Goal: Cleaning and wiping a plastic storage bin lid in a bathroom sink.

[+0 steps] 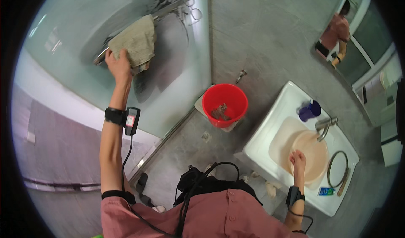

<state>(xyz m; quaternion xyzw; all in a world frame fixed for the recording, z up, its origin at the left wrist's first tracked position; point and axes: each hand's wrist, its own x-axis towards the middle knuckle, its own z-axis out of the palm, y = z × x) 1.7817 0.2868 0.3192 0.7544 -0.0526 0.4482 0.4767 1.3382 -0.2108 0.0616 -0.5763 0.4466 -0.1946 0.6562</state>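
Observation:
My left hand grips a folded beige towel at its lower left edge. The towel hangs over a metal bar mounted on a pale glass panel, and another cloth shows beneath it. My right hand is over the near left rim of a beige basin, with its fingers curled; whether they hold the rim cannot be told. The basin sits in a white washbasin under a metal faucet.
A red bucket holding a crumpled greyish cloth stands by the wall, below a wall tap. On the washbasin are a blue cup, a hose-like loop and a small blue-green packet. Dark slippers lie on the floor.

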